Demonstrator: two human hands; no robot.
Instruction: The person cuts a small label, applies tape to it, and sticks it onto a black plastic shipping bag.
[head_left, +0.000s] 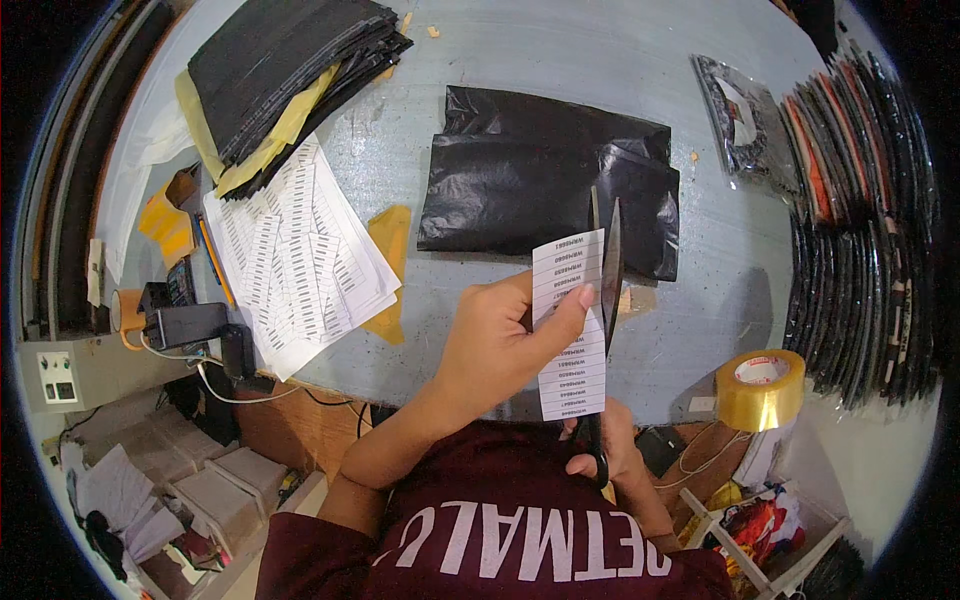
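Note:
My left hand (495, 337) pinches a narrow white paper strip (572, 382) between thumb and fingers. Rows of printed codes and thin ruled lines cross the strip. In my right hand (619, 442) is a pair of scissors (613, 277) with black handles, partly hidden behind the strip. Its blades point away from me and are slightly apart, lying along the strip's right edge. Beyond the blade tips, a folded black plastic bag (547, 180) lies flat on the table.
On the left, printed paper sheets and cut strips (300, 255) lie beside stacked black plastic bags (285, 75). A pencil (216, 259) and a black device (187, 325) sit near the left edge. Clear packing tape (761, 390) and a row of plastic-wrapped packets (847, 300) are at right.

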